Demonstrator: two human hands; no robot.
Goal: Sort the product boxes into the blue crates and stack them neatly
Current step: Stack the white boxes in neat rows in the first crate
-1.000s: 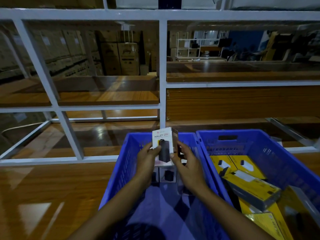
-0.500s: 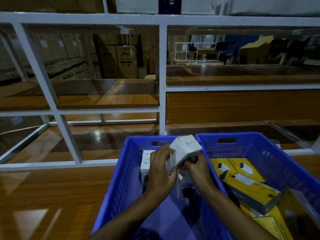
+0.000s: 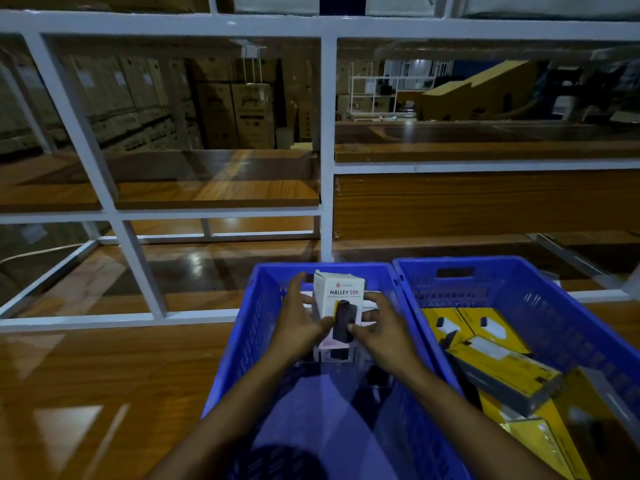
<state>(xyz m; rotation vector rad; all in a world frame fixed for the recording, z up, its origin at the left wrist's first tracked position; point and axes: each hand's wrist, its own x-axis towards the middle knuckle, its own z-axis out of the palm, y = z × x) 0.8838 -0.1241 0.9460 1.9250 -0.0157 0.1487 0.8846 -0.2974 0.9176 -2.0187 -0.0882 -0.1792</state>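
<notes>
A white product box (image 3: 337, 296) printed "HALLEY 20K" stands upright over the far end of the left blue crate (image 3: 242, 344). My left hand (image 3: 299, 322) grips its left side and my right hand (image 3: 382, 329) grips its right side, thumbs on the front. More white boxes (image 3: 334, 353) lie below it in the crate, mostly hidden by my hands. The right blue crate (image 3: 568, 310) holds several yellow boxes (image 3: 498, 368), some lying askew.
Both crates sit on a glossy wooden table (image 3: 104, 393). A white metal rack frame (image 3: 327, 150) with wooden shelves rises right behind them. Stacked cardboard cartons (image 3: 235, 112) fill the dim background.
The white box was tilted on its side half a second ago; both hands have turned it upright, front face toward me, over the far end of the left crate.
</notes>
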